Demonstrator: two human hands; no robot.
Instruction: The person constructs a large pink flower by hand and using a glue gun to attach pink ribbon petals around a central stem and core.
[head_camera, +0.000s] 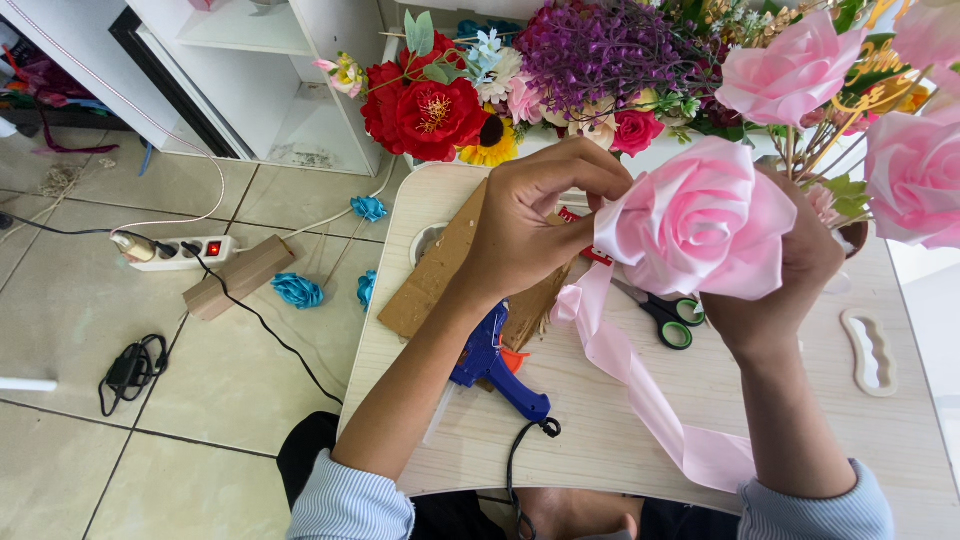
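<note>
A large pink ribbon rose (697, 222) is held up above a small light wooden table (620, 440). My right hand (790, 275) grips it from behind and below. My left hand (535, 215) pinches the rose's left edge, where the loose pink ribbon (640, 390) comes off and trails down across the tabletop. A blue glue gun (495, 365) lies on the table under my left forearm, partly on a brown cardboard piece (440, 270). Scissors with green and black handles (668, 318) lie beneath the rose.
Artificial flowers, red (425, 110), purple (600, 50) and pink (790, 70), crowd the table's far edge. A power strip (180, 252), a wooden block (240, 277), blue ribbon roses (298, 291) and a black cable (130, 370) lie on the tiled floor to the left. A white shelf (270, 80) stands behind.
</note>
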